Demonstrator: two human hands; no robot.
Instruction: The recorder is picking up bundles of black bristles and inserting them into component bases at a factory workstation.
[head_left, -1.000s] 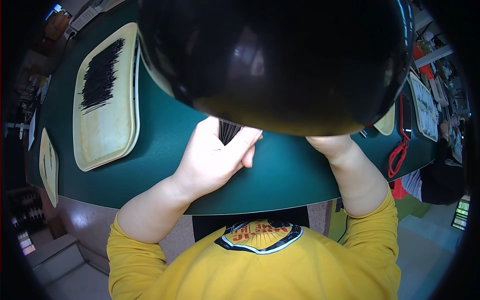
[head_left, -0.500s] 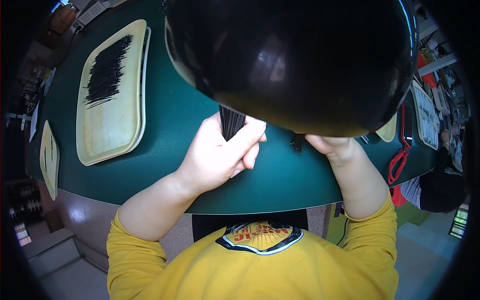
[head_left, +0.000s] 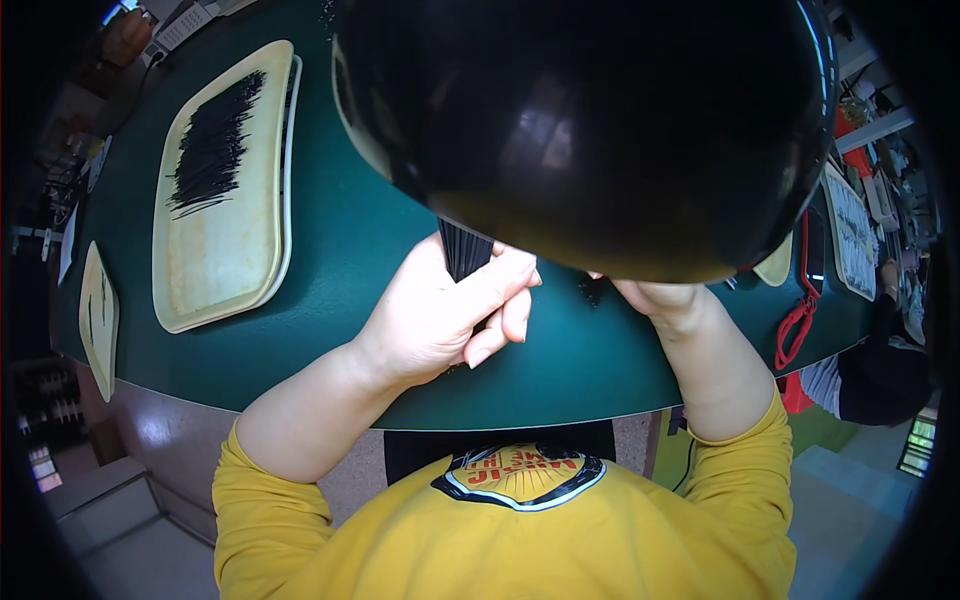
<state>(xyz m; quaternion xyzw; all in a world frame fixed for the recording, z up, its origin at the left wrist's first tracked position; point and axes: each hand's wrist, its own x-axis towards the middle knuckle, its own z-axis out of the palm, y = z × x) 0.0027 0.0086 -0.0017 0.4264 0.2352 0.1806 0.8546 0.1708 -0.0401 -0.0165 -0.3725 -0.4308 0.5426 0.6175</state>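
Observation:
My left hand [head_left: 440, 300] is closed around a bundle of thin black wire-like strands [head_left: 466, 252], which stand up out of the fist. Their upper ends go out of sight behind a large glossy black dome [head_left: 590, 130] that fills the upper middle of the view. My right hand [head_left: 662, 296] reaches under the dome's lower edge. Only its heel and a bit of a fingertip show, so what its fingers do is hidden. Beside it, small black bits [head_left: 591, 291] lie on the green table [head_left: 540, 390].
On the left, stacked cream trays [head_left: 222, 255] carry a row of black strands [head_left: 212, 145]. A smaller tray [head_left: 100, 325] sits at the table's left edge. To the right are a red cord loop [head_left: 795, 335], a tray of pale pieces [head_left: 850, 230] and another person's dark-clothed leg [head_left: 885, 375].
My left hand has shifted slightly right, and its lower fingers have loosened a little around the bundle. My right hand has drawn slightly down, while the black clump beside it shows less.

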